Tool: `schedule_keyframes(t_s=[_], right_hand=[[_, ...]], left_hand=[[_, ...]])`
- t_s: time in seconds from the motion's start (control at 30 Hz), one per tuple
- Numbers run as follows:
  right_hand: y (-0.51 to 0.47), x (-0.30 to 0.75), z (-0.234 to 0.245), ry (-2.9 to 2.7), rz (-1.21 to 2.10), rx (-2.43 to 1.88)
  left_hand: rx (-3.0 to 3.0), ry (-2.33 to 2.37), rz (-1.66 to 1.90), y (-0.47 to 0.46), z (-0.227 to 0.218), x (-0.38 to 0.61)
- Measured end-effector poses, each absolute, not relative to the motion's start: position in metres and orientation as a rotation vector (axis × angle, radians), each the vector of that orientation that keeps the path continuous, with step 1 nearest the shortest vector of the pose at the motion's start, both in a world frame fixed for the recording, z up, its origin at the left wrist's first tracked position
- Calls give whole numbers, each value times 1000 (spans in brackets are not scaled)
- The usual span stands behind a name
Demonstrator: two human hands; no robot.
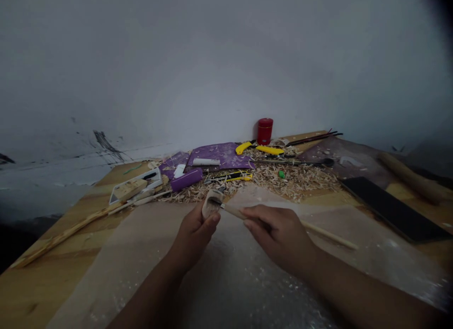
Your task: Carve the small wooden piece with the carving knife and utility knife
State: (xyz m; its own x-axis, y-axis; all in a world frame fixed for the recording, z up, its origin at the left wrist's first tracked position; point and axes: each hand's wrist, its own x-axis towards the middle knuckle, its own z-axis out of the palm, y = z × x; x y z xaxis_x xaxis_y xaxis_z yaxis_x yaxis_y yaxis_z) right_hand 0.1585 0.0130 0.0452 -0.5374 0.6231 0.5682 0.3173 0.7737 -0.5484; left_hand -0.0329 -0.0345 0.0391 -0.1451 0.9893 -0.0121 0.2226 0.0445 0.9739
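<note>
Wooden spoon (211,204) rests in left fingers (211,219), handle (233,211) under right hand (276,230).

Bare left hand (194,239), bare right hand (278,232), bare forearms (148,303)

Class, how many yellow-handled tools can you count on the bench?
3: one yellow-handled tool and another near the red canister, a third beside the purple mat; wood shavings may hide more.

a wooden table (53,291) bearing wood shavings (293,178), a purple mat (219,154), yellow-handled knives (269,150)
</note>
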Motion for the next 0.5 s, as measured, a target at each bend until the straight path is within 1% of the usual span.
schedule_keyframes(t_s=[0.1, 0.2, 0.33, 0.5], right_hand=[[23, 165, 53, -2178, 719, -759], [29, 170, 57, -2194, 802, -751], [29, 173, 60, -2212, 783, -666], [23, 175, 64, -2259, 622, -583]], left_hand=[[1239, 1419, 1173, -33, 39, -35], [1218, 1353, 1180, -33, 40, -35], [1241, 1298, 1148, -34, 42, -38], [1300, 1329, 1085, -38, 42, -39]])
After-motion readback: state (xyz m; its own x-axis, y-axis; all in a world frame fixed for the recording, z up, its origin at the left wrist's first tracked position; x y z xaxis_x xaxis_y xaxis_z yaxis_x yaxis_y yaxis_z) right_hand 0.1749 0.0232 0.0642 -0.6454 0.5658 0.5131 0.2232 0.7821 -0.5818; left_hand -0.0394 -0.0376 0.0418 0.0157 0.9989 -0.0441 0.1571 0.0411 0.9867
